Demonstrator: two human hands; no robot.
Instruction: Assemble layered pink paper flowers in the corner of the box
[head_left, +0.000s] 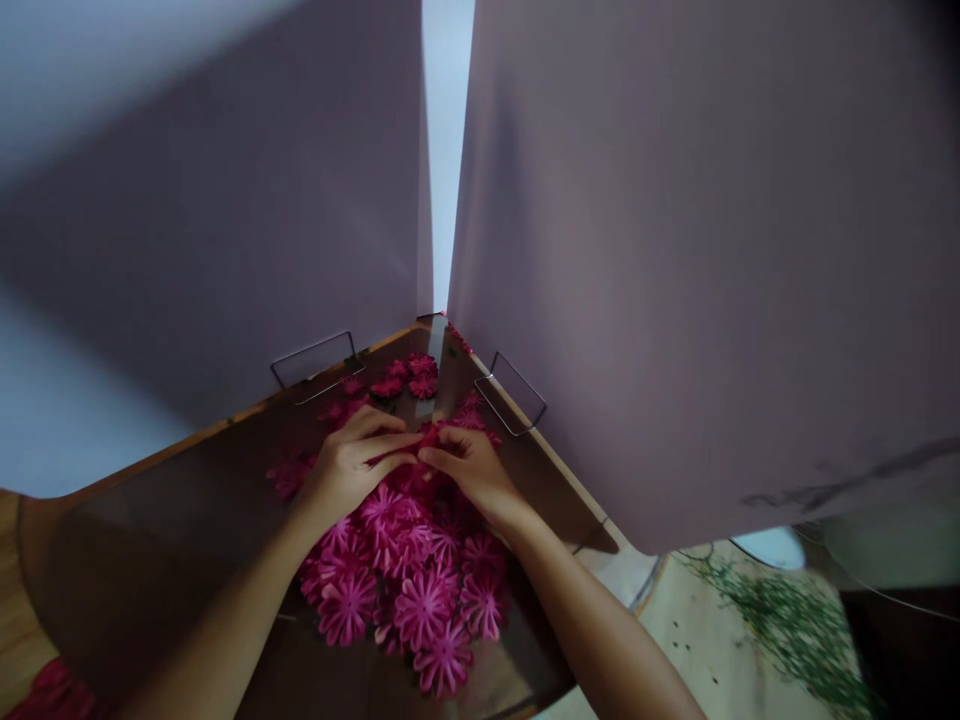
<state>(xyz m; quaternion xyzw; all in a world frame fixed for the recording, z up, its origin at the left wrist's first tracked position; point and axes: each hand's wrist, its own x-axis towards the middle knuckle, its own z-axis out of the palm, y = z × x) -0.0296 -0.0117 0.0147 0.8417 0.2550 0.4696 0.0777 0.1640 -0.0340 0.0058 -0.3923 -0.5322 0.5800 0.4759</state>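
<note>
My left hand (349, 465) and my right hand (476, 468) meet over the middle of a dark tabletop (165, 540). Their thumbs and fingers are pinched on a pink flower piece (430, 437), partly hidden by the fingertips. Just below my hands, a heap of pink artificial flowers (424, 605) with narrow rounded petals lies on the tabletop. More pink blooms (421, 372) sit beyond my fingers, and others show beside my left wrist in shadow.
Two tall pale panels (262, 200) (675, 250) stand along the table's far edges, with a bright gap between them. Bent wire stands (511, 395) (319, 365) are at their feet. Green artificial stems (795, 620) lie on the floor at right; a red bundle (60, 690) is at lower left.
</note>
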